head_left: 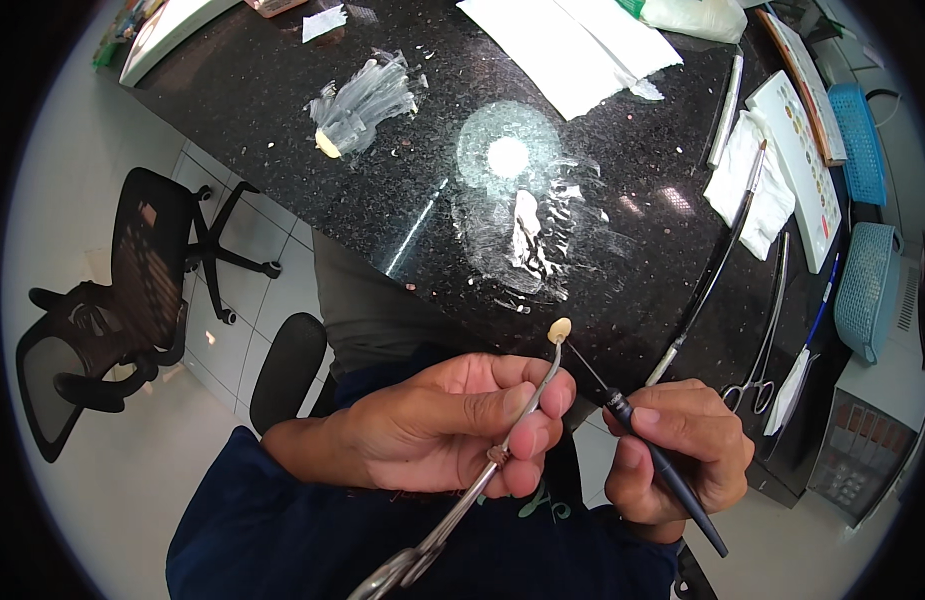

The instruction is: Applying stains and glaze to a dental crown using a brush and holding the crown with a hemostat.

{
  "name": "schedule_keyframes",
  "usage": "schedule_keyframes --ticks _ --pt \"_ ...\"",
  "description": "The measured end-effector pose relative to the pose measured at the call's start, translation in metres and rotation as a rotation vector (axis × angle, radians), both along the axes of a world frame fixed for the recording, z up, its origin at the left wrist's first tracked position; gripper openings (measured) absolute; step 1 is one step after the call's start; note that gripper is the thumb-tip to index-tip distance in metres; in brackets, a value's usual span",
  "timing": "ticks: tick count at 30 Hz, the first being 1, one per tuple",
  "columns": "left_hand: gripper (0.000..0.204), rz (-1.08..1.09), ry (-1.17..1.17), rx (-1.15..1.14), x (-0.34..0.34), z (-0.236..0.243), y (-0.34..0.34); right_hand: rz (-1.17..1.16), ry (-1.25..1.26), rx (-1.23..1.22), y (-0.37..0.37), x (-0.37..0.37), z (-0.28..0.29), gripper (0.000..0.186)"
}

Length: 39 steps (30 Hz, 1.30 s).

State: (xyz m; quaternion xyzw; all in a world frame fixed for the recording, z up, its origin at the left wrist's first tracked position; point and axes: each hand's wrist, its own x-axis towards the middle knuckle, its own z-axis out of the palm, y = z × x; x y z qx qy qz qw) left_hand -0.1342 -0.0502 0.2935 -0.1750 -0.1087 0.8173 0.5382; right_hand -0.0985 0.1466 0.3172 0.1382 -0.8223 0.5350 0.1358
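Observation:
My left hand (pixel 463 420) is closed around a long metal clamp (pixel 461 515) with looped handles toward the lower left. From its front end a curved grey rod (pixel 539 395) rises past my thumb and fingers. At the rod's tip sits a small yellowish, tooth-like piece (pixel 560 328), in front of the table's near edge. Pinched in my right hand (pixel 688 445) is a slim black-handled tool (pixel 673 475) with a thin needle-like point (pixel 586 365). That point reaches up left to the piece's lower edge; whether it touches is too small to tell.
The black speckled table (pixel 383 215) carries a white paste smear (pixel 528 235), a grey smear (pixel 363 105) and white sheets (pixel 563 50). To the right lie a brush (pixel 728 235) on a tissue (pixel 753 190), another clamp (pixel 768 335), a palette (pixel 798 165) and blue baskets (pixel 868 290). Office chairs (pixel 148 270) stand left.

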Motion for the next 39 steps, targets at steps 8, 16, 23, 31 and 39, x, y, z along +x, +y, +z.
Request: schedule_keyframes --ticks 8,16,23,31,39 --pt "0.012 -0.059 0.079 -0.193 0.001 0.002 -0.009 -0.357 0.172 -0.062 0.026 0.015 0.016 0.030" --pt "0.018 -0.048 0.177 -0.090 0.018 -0.007 -0.003 -0.835 0.128 0.175 0.106 -0.025 0.032 0.016" --pt "0.020 0.007 0.226 -0.084 0.018 -0.004 0.006 -0.796 0.021 0.149 0.122 -0.036 0.018 0.008" --pt "0.021 0.011 0.187 -0.097 0.013 0.005 0.012 -0.781 -0.011 0.175 0.127 -0.039 0.012 0.008" --pt "0.021 0.044 0.170 -0.095 0.014 0.005 0.016 -0.801 0.015 0.198 0.123 -0.038 0.010 0.008"
